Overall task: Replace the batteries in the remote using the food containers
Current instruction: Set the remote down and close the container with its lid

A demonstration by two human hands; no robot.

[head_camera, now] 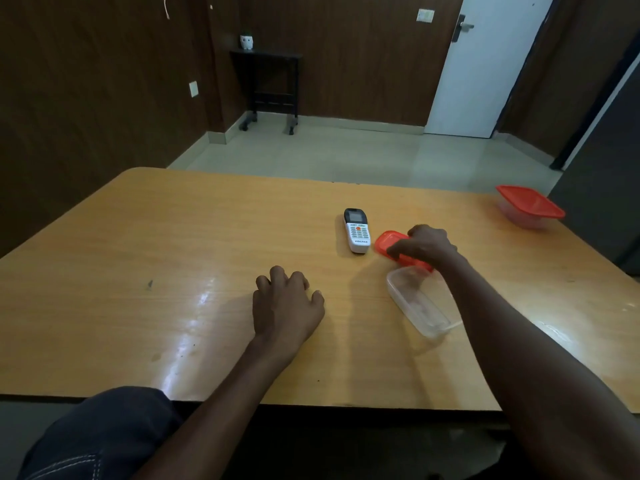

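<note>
A white remote [357, 231] with a dark screen lies face up near the middle of the wooden table [173, 237]. Just right of it my right hand [424, 244] grips a red lid [388, 242], holding it low over the table. A clear, lidless food container [417, 301] sits right below that hand, tilted diagonally; I cannot tell what is inside it. My left hand [285, 304] rests palm down on the table with fingers curled and nothing in it. A second clear container with a red lid [530, 204] stands closed at the far right edge.
The table's front edge runs just above my lap. Beyond the far edge is a tiled floor, a small black side table [268, 84] with a white mug, and a white door [485, 64]. A dark cabinet stands to the right.
</note>
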